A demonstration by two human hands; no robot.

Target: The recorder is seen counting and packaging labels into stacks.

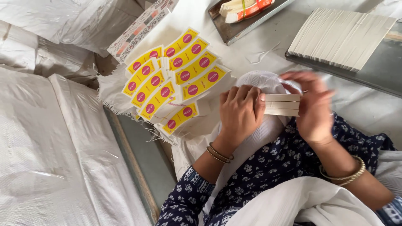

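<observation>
Small stack of white card blanks [283, 104] pinched between both my hands, over my lap.

My left hand [240, 112] is curled shut around the stack's left end, fingers over the top; my right hand [312, 106] closes on the right end, motion-blurred, so exact finger placement I cannot tell. The stack looks light, thin and stiff-ish as a bundle, but the loose sheets would likely slip and fan out, so best to grip across both short ends and squeeze the edges flush. Edges probably dent easily. It sits above a white cloth bundle [261, 81], between my hands, touching both. Yellow-and-pink printed blanks [173, 79] lie fanned just left of my left hand; a bigger white stack [341, 37] is on a tray well apart, upper right.
</observation>
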